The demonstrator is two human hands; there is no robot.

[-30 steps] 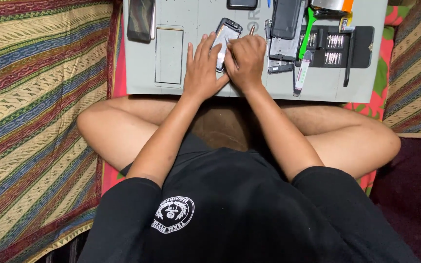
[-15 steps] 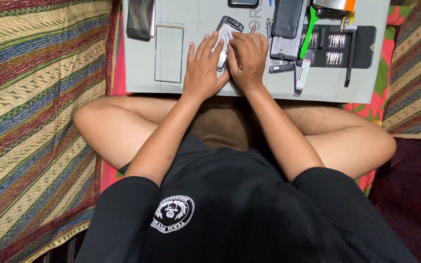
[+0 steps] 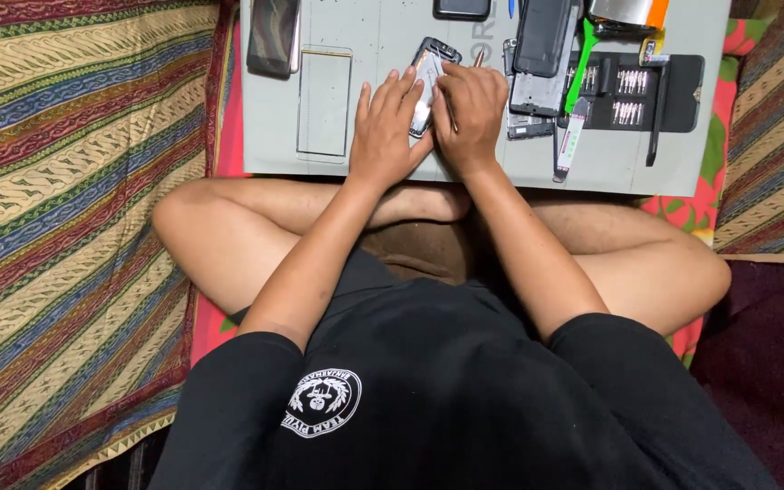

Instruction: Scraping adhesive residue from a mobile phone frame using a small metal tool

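- Hands meet over an opened phone [image 3: 427,73] lying at 12 o'clock on the grey work mat [image 3: 365,163].
- Left hand [image 3: 385,134] presses spread fingers on the phone.
- Right hand [image 3: 469,113] pinches a thin tool [image 3: 477,58] beside it.
- Black bit tray [image 3: 655,91] sits at 2 o'clock.

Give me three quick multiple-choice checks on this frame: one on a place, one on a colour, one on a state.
1. Where does the opened phone lie?
A. on the grey work mat
B. on the striped cloth
C. on the person's knee

2. What colour is the pry tool right of the hands?
A. red
B. green
C. white

3. What is the left hand doing?
A. hanging clear of the mat
B. pressing on the phone
C. gripping the bit case

Answers: 1 A, the mat lies under the phone. 2 B, its handle is bright green. 3 B, its fingers lie across the phone while the right hand holds a thin tool.
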